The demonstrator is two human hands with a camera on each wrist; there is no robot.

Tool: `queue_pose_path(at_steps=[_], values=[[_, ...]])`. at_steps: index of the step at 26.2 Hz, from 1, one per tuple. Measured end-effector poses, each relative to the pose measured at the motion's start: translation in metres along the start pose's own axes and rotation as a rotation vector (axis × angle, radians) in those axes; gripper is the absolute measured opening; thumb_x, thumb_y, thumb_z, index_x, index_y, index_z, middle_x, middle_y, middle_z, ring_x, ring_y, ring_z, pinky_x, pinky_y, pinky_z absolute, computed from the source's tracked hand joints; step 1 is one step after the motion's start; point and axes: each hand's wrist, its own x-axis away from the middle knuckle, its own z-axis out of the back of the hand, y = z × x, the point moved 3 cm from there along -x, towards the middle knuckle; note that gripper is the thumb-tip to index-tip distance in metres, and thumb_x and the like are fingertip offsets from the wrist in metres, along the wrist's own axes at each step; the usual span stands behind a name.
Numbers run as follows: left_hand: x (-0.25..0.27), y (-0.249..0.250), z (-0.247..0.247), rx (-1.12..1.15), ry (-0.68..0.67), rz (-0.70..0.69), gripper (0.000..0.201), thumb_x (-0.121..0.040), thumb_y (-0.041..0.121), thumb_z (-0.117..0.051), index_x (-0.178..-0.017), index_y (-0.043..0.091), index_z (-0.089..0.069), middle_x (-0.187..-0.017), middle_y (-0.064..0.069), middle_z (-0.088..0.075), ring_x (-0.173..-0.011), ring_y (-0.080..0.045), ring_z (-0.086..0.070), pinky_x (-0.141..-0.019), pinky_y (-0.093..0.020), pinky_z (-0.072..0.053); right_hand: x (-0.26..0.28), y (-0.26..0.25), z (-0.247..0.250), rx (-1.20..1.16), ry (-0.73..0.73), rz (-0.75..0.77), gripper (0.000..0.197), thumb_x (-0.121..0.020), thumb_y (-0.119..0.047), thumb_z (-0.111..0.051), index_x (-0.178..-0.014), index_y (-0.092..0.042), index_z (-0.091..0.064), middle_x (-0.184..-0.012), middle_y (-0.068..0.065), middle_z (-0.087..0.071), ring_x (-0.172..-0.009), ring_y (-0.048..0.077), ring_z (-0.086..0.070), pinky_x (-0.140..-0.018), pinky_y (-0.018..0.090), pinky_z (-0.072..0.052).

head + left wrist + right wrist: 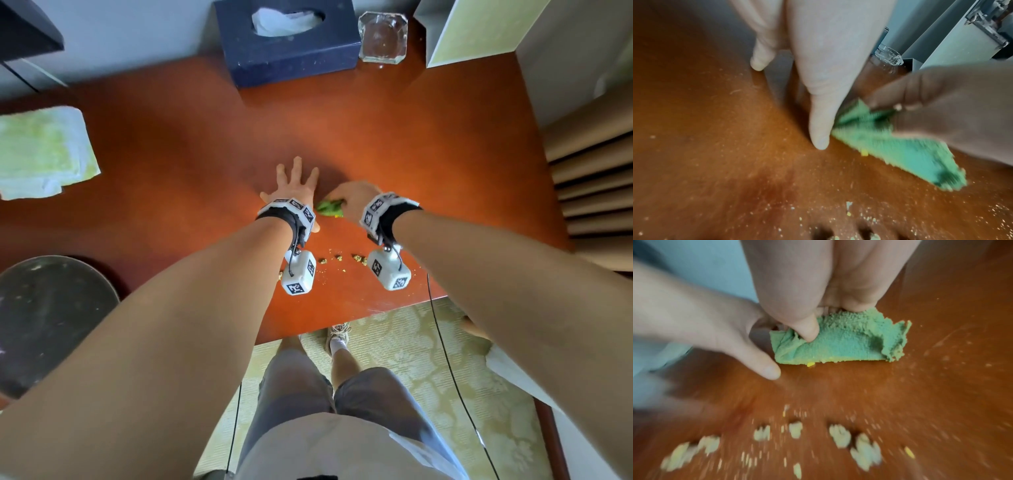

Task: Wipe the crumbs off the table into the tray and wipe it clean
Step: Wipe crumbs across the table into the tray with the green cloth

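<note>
Reddish-brown and glossy, the table [428, 144] fills most of what you see, with patterned pale-green carpet [404, 346] below its near edge. Your left hand [294, 186] lies flat on the wood near the middle, palm down, fingers spread and straight, holding nothing. Just to its right, your right hand [356, 198] has its fingers curled down onto a small green cloth [329, 208], thumb dug into the folds in the right wrist view, bunching it against the tabletop. The cloth's left end sits right beside your left thumb [764, 365] (whether they actually touch is hard to say).

Crumbs [359, 257] lie in a loose row on the table between the cloth and the near edge, several pale yellowish lumps with fine specks scattered around them; the wrist views show them blurred. One small yellow bit sits at the cloth's near edge.

Up at the far edge, a dark blue tissue box [291, 48] stands with a white tissue poking out, and a clear glass tray [383, 37] sits just to its right, well apart from the crumbs. On the far left of the table rests a folded white-and-green towel [44, 150]. A dark round stool [51, 325] stands beside the table's near left side.
</note>
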Motion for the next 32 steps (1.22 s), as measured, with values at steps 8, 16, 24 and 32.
queue_pose_path(at_steps=[8,16,24,32], values=[[0.013,0.017,0.009,-0.031,0.080,0.009,0.089,-0.076,0.031,-0.080,-0.148,0.023,-0.028,-0.157,-0.005,-0.011,-0.143,-0.035,-0.013,-0.099,-0.056,-0.040,0.039,0.022,-0.017,0.114,-0.090,0.068,0.051,-0.090,0.001,-0.041,-0.130,-0.024,-0.061,-0.127,0.001,-0.063,-0.098,0.022,-0.060,-0.081,0.027,-0.048],[0.013,0.087,0.007,-0.065,0.124,-0.125,0.085,-0.077,0.034,-0.077,-0.147,0.024,-0.031,-0.154,-0.004,-0.017,-0.141,-0.032,-0.017,-0.100,-0.055,-0.040,0.077,0.119,0.027,-0.463,0.188,-0.241,0.038,-0.093,-0.014,-0.057,-0.129,-0.025,-0.060,-0.107,0.003,-0.068,-0.064,0.009,-0.056,-0.048,0.013,-0.041],[-0.002,0.128,-0.006,-0.075,0.032,-0.126,0.107,-0.074,0.037,-0.082,-0.153,0.039,-0.010,-0.161,0.000,0.012,-0.147,-0.037,0.009,-0.105,-0.068,-0.031,0.107,0.197,0.039,-0.560,0.421,-0.589,0.034,-0.096,-0.016,-0.050,-0.127,-0.026,-0.061,-0.102,0.004,-0.068,-0.081,0.022,-0.065,-0.060,0.028,-0.053],[-0.005,0.133,-0.016,-0.125,-0.028,-0.099,0.125,-0.068,0.036,-0.088,-0.152,0.044,0.005,-0.157,0.003,0.032,-0.146,-0.037,0.023,-0.105,-0.076,-0.019,0.111,0.201,0.025,-0.477,0.255,-0.586,0.050,-0.094,-0.010,-0.045,-0.133,-0.040,-0.055,-0.117,0.000,-0.063,-0.084,0.023,-0.067,-0.067,0.030,-0.058]])
